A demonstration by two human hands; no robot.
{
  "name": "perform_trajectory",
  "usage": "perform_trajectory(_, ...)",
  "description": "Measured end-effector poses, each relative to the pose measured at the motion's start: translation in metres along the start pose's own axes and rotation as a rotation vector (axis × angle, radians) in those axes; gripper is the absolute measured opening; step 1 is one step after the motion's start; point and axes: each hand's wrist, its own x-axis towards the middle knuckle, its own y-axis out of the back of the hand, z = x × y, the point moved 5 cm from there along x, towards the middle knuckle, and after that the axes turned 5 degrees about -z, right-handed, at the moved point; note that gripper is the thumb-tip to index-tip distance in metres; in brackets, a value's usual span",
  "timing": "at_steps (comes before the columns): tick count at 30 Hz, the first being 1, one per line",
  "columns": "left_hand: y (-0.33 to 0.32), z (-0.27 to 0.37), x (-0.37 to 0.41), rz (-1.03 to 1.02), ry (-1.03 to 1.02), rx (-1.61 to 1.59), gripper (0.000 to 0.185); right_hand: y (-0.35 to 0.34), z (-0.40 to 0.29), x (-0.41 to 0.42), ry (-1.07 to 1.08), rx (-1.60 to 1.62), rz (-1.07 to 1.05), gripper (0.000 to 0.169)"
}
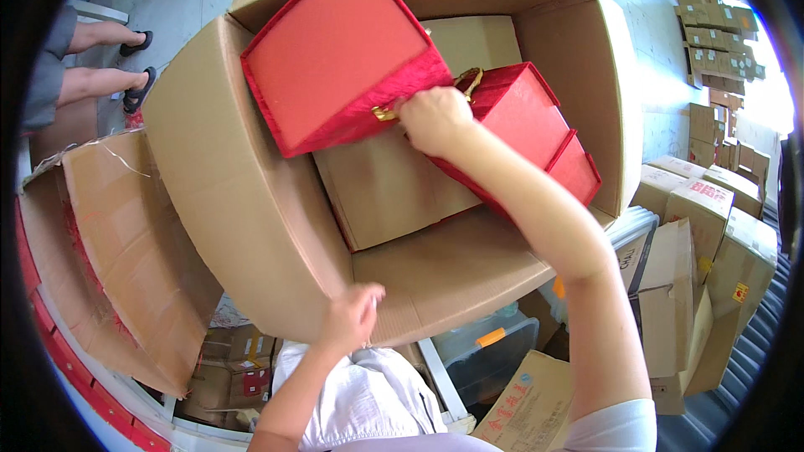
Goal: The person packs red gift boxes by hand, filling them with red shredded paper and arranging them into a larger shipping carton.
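Note:
My right hand (435, 119) is closed on the gold handle (384, 113) of a red gift box (342, 53) with velvet-like trim. That box is tilted over the left side of a large open cardboard carton (251, 201). Inside the carton, a second red box (524, 119) with a gold handle (470, 80) lies on its side, partly behind my right forearm. Flat brown cardboard (383, 201) with a red edge lies beneath them. At the carton's near edge is my left hand (353, 320), fingers curled and blurred; whether it grips the edge is unclear.
Another open carton (135, 251) stands at left. A clear plastic bin (487, 351) and a printed carton (527, 402) sit below. Several cartons (697, 201) crowd the right, beside a roller conveyor (735, 376). A person's legs (103, 63) show at upper left.

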Motion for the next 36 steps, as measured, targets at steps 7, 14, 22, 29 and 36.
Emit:
perform_trajectory(7,0.077,0.128,0.064,0.312,-0.610,0.465,0.031,0.031,-0.026,-0.118,-0.186,0.428,0.504,0.015)
perform_trajectory(14,0.056,0.187,0.014,0.371,-0.717,0.766,0.035,0.096,-0.072,-0.234,-0.013,0.297,0.706,0.017)
perform_trajectory(22,0.132,0.203,-0.068,0.974,-0.258,0.588,0.028,0.164,-0.156,-0.273,0.288,0.160,1.035,0.030)
perform_trajectory(29,0.193,0.153,-0.092,0.697,-0.130,0.065,0.023,0.128,-0.095,-0.254,0.515,0.722,1.678,0.019)
perform_trajectory(36,0.209,0.128,-0.121,0.077,0.414,-0.148,0.026,-0.021,0.029,0.015,-0.359,0.348,0.486,0.026)
